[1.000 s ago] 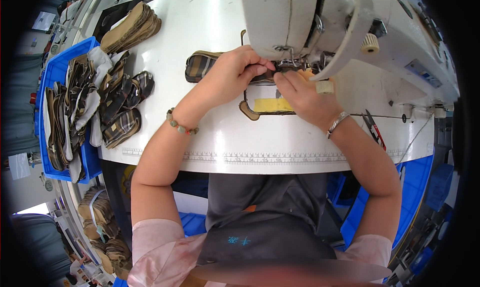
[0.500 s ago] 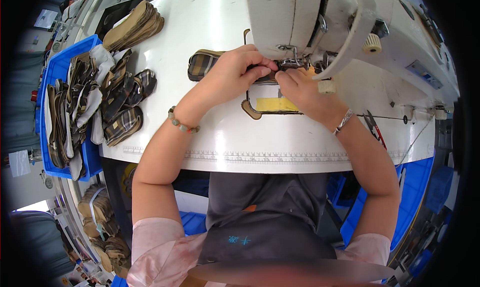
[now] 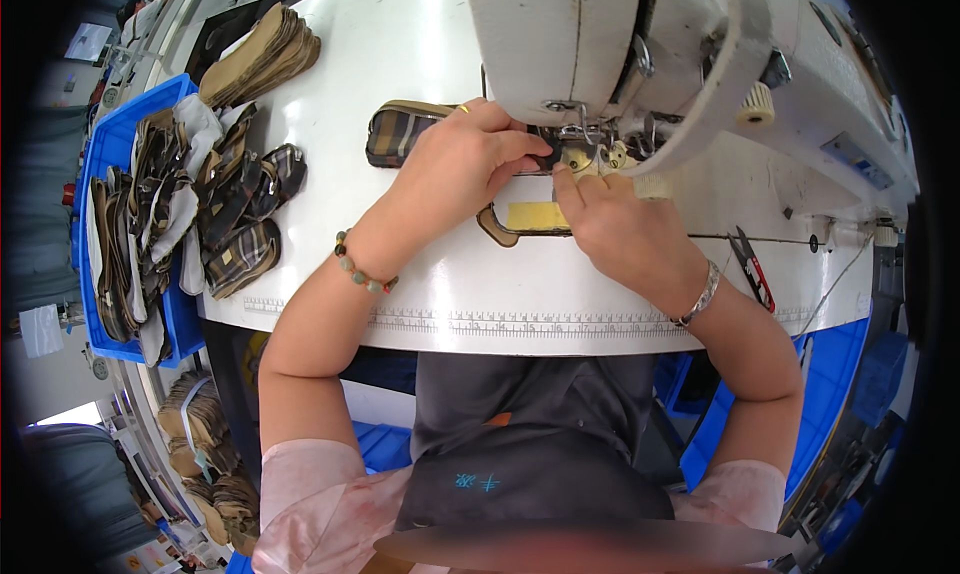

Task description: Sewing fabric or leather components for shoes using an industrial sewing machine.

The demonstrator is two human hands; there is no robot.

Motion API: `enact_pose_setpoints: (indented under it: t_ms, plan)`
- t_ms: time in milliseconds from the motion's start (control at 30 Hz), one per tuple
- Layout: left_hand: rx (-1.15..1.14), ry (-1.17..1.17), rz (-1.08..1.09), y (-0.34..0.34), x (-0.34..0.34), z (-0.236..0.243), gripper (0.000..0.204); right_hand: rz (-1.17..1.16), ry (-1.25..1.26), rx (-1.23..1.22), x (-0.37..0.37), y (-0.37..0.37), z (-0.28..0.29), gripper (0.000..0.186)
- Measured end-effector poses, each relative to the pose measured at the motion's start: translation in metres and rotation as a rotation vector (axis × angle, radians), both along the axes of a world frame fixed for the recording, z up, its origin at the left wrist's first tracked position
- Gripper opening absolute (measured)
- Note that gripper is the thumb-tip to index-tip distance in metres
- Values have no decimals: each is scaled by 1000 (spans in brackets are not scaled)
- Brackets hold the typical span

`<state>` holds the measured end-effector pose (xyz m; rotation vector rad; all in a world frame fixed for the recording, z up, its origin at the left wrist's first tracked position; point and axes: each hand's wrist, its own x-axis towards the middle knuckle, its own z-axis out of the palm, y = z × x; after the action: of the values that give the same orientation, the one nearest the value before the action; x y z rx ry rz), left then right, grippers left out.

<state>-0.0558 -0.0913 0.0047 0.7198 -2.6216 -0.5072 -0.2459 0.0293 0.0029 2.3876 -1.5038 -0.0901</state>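
Observation:
My left hand [image 3: 465, 154] has its fingers pinched on a plaid fabric piece [image 3: 400, 134] lying under the sewing machine head [image 3: 550, 34], just left of the presser foot [image 3: 582, 129]. My right hand [image 3: 620, 234] is bent beside the needle plate [image 3: 585, 156], index fingertip at the fabric's near edge and other fingers curled; what they grip, if anything, is hidden. Below the fabric are a yellow strip [image 3: 535, 215] and a tan curved edge [image 3: 495, 224]. Red-handled snips [image 3: 754, 272] lie right of my right hand.
At the left of the white table [image 3: 450, 274], a blue bin [image 3: 175, 334] holds plaid and white pieces [image 3: 150, 224], with more plaid pieces [image 3: 240, 254] beside it. A stack of tan insoles [image 3: 260, 54] sits behind. A printed ruler runs along the front edge. More blue bins [image 3: 820, 404] are below.
Both hands have shifted slightly toward me, my right hand more so, uncovering more of the metal needle plate. The plaid piece remains under the machine head.

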Motion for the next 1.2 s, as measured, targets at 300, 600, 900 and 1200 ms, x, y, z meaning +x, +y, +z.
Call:
enact_pose_setpoints:
  t_ms: [300,600,900,1200]
  plan:
    - [-111,78,-10,3,-3,-4,18,114,-174,-183,-6,-7,-12,35]
    - [-97,65,31,4,-5,-4,19,101,-254,-182,-11,-14,-18,38]
    - [-68,67,130,8,-11,-6,18,113,-262,-193,-15,-16,-16,40]
    - [-117,60,159,11,-14,-5,17,122,-291,-263,-17,-18,-14,34]
